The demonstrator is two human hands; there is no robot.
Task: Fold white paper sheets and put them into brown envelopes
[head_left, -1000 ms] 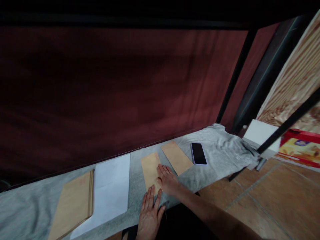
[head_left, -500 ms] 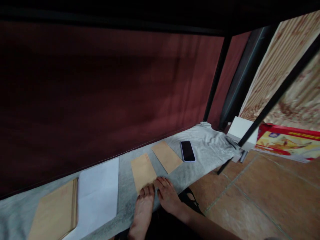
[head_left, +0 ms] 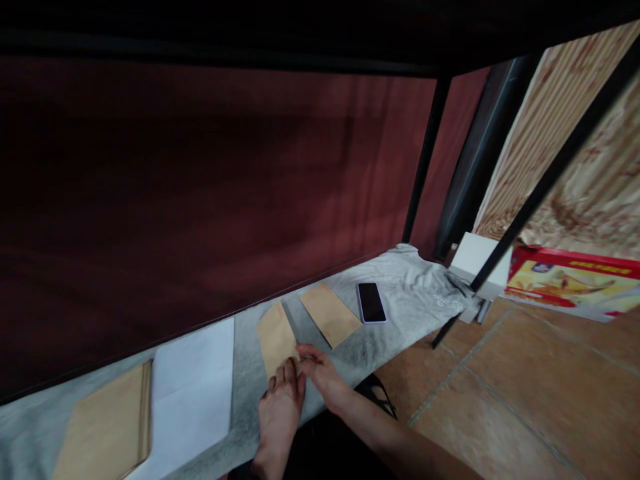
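Note:
A brown paper envelope (head_left: 277,337) lies in front of me, its far end looking slightly bent or raised off the cloth. My left hand (head_left: 281,401) has its fingers curled over the near end. At the near right corner, my right hand (head_left: 323,377) pinches the edge, its fingertips close against the left ones. The grip itself is partly hidden by the fingers. Just to the right rests a second brown envelope (head_left: 331,315), flat and untouched. Beyond that is a phone (head_left: 371,303) with a dark screen and a pale purple rim.
On the left, a stack of brown envelopes (head_left: 105,420) sits beside white paper sheets (head_left: 194,387). Grey cloth (head_left: 410,287) covers the narrow bench. Black frame posts (head_left: 425,160) stand at the right. A white box (head_left: 480,260) and a red-yellow carton (head_left: 570,283) are past the bench's end.
Both hands went from lying flat on the envelope to gripping its near end with bent fingers. The envelope's far end has lifted or bent a little. My view has swung right.

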